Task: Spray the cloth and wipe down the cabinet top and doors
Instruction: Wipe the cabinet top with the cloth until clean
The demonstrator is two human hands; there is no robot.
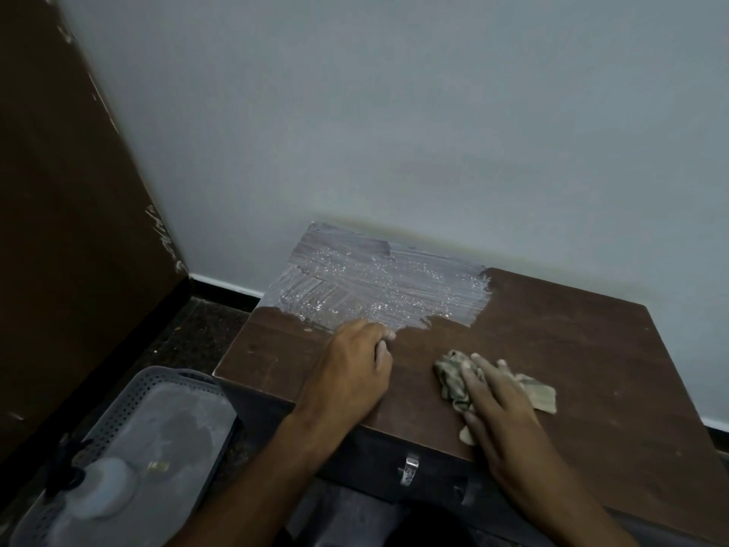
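A low brown wooden cabinet top (pixel 552 349) stands against the wall. Its far left part carries a wet, streaky white film (pixel 378 286). My right hand (pixel 497 404) presses flat on a crumpled greenish cloth (pixel 453 377) near the front middle of the top. My left hand (pixel 355 369) rests on the wood to the left of the cloth, fingers curled at the edge of the wet patch, holding nothing. The dark cabinet front with a metal handle (pixel 408 469) shows below my arms. A spray bottle (pixel 94 487) with a black trigger stands in a basket at bottom left.
A grey perforated plastic basket (pixel 165 392) sits on the dark floor left of the cabinet. A tall brown panel (pixel 59 230) rises at the far left. A pale wall (pixel 394 132) runs behind the cabinet.
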